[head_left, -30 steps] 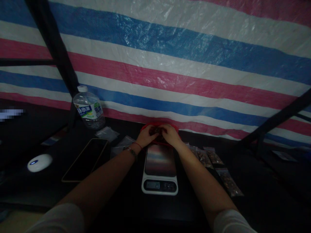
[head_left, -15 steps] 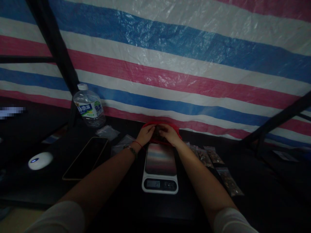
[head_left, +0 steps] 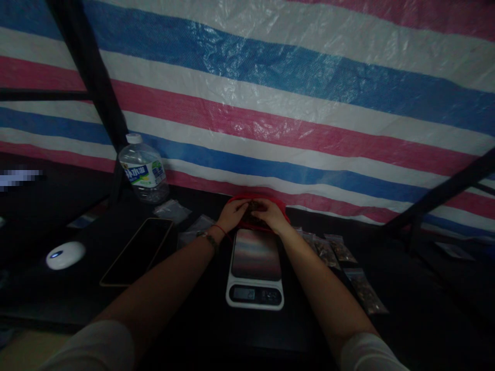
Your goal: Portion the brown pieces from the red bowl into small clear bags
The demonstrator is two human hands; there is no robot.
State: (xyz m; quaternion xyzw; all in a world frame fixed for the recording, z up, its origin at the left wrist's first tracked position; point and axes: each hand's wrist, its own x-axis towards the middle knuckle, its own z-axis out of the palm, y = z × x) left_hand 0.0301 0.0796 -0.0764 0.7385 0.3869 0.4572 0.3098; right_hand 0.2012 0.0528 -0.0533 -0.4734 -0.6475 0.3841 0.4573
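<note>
Both hands reach into a red bowl (head_left: 280, 206) at the back of the dark table, just behind a small kitchen scale (head_left: 255, 268). My left hand (head_left: 231, 214) and my right hand (head_left: 270, 214) have their fingers curled together over something small and dark (head_left: 253, 207) at the bowl's middle. What exactly they pinch is too dim to name. The scale's steel plate is bare and its display is lit.
A water bottle (head_left: 142, 170) stands at the back left. A phone (head_left: 137, 251) lies left of the scale, a white mouse (head_left: 65, 255) further left. Empty clear bags (head_left: 172, 210) lie near the bottle. Several filled small bags (head_left: 348, 268) lie right of the scale. A striped tarp hangs behind.
Both hands stay at the red bowl; the fingers have shifted slightly around the small dark thing. Nothing else has moved.
</note>
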